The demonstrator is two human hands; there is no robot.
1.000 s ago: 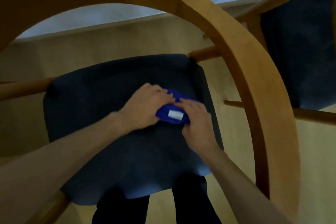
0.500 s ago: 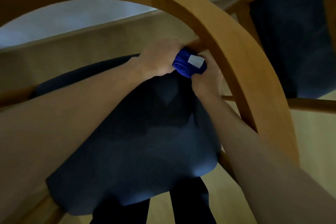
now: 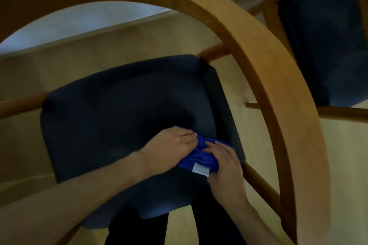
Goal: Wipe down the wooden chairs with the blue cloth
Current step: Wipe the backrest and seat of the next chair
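Note:
I look down through the curved wooden backrest (image 3: 264, 69) of a chair onto its dark blue seat cushion (image 3: 119, 117). A bunched blue cloth (image 3: 199, 157) with a white label lies on the cushion near its right edge. My left hand (image 3: 169, 149) rests on the cloth's left side with fingers laid over it. My right hand (image 3: 225, 167) holds the cloth's right side, fingers curled over the fabric. Both forearms reach in from below.
A second wooden chair (image 3: 326, 26) with a dark seat stands at the upper right. Round wooden rails (image 3: 215, 53) join the seat frame. Light wood floor (image 3: 348, 175) surrounds the chairs, a white wall (image 3: 83, 22) lies beyond, and dark trouser legs (image 3: 215, 223) show below the seat.
Both hands and the cloth came down from the far right seat corner by the backrest to the near right part of the cushion. The view tilted back.

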